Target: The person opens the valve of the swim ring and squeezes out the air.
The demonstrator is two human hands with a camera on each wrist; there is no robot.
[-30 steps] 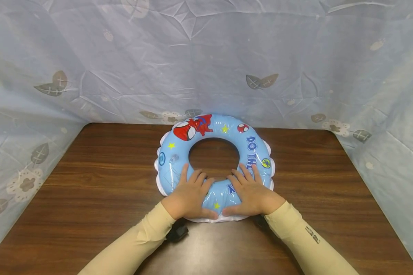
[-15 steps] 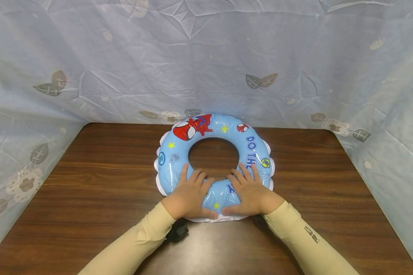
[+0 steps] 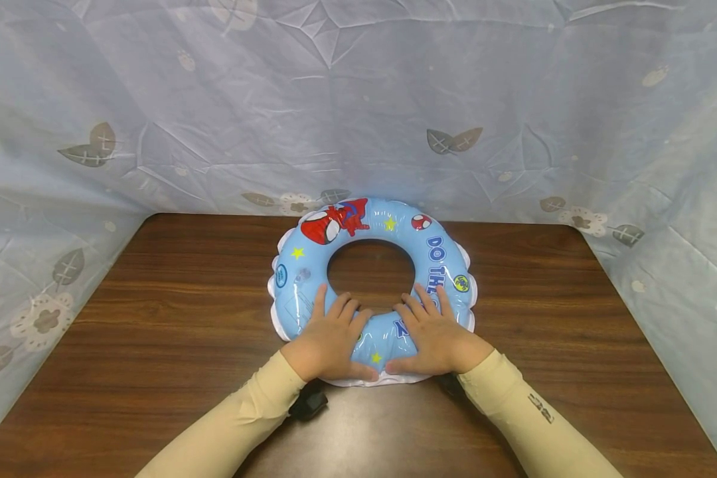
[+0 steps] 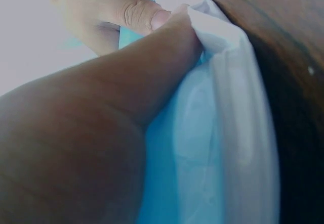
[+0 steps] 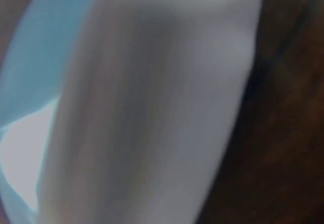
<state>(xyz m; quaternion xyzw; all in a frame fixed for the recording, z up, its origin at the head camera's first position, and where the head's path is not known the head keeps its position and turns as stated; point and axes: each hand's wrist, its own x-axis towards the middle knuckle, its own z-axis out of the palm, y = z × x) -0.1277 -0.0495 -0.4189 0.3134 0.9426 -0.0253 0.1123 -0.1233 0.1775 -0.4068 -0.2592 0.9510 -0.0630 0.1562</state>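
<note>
A light blue inflatable swim ring [image 3: 451, 255] with a white scalloped edge lies flat on the wooden table [image 3: 155, 332]. Printed on it are a red masked character, yellow stars and blue lettering. My left hand [image 3: 331, 338] rests on its near left part with spread fingers, and my right hand [image 3: 436, 338] mirrors it on the near right. Both thumbs point inward along the near edge, while several fingertips reach the inner hole. In the left wrist view, a thumb lies against the white edge [image 4: 243, 113]. The right wrist view is blurred and mostly filled by that edge [image 5: 192, 82].
A pale grey-blue curtain [image 3: 358, 113] with leaf and flower prints encloses the table at the back and both sides. Below the left wrist sits a small black device [image 3: 309, 403]. Cream sleeves [image 3: 233, 418] cover both forearms.
</note>
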